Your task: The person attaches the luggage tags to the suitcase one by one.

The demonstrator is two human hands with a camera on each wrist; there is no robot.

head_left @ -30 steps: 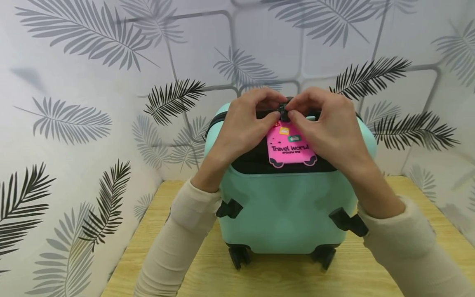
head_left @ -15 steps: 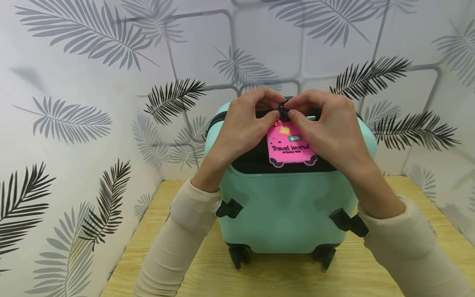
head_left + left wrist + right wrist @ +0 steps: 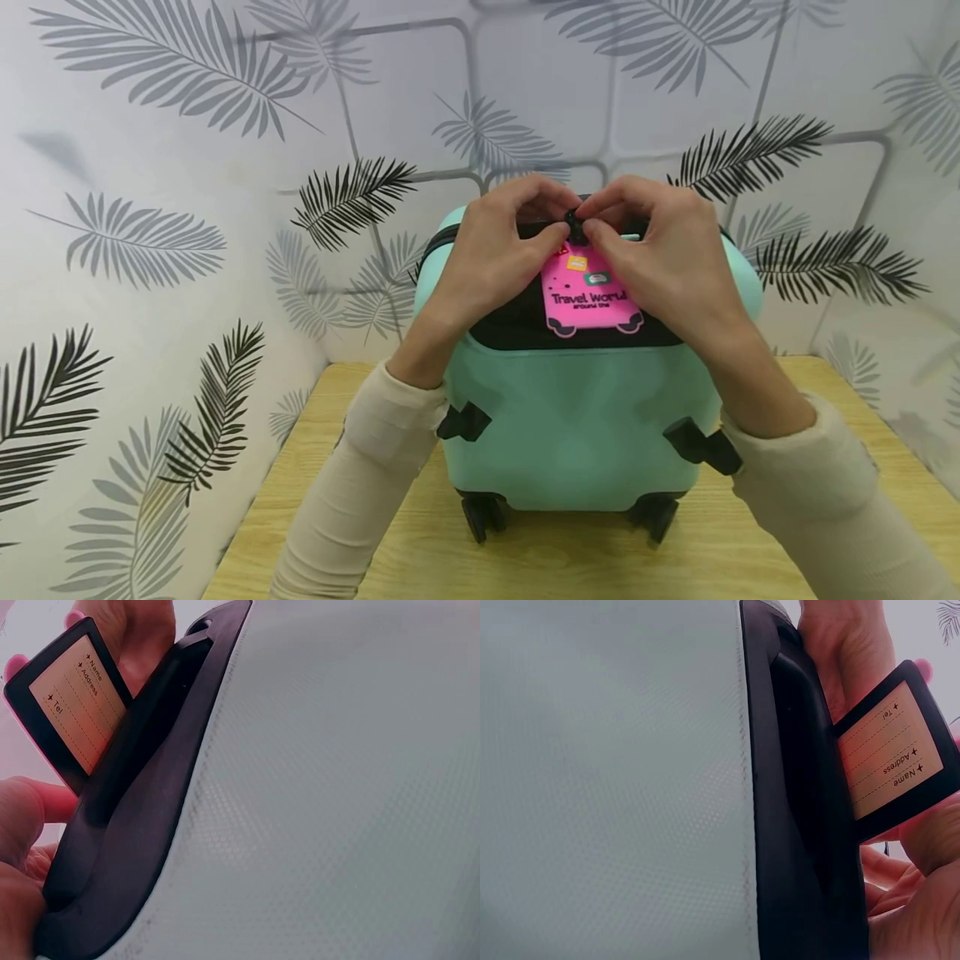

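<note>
A mint-green suitcase (image 3: 577,425) stands upright with its black handle (image 3: 142,765) on top. Against it hangs a pink luggage tag (image 3: 592,304) printed "Travel World"; its other side shows Name, Address and Tel lines in both wrist views. The tag's short black strap (image 3: 576,232) is at the top, between the two hands. My left hand (image 3: 498,250) pinches the strap from the left, thumb and fingertips close together. From the right, my right hand (image 3: 667,254) pinches it too, its thumb over the tag's upper corner. The fingertips partly hide the strap and its fastening.
The suitcase rests on black wheels (image 3: 483,517) on a wood-grain tabletop (image 3: 375,542). Behind and beside the table is a pale wall (image 3: 420,92) with a feather print. Black camera mounts (image 3: 705,446) stick out from the sleeves near the suitcase's front.
The black strap has turned slightly between the fingertips, and the tag has shifted a little up and to the right. Both hands stay nearly in place.
</note>
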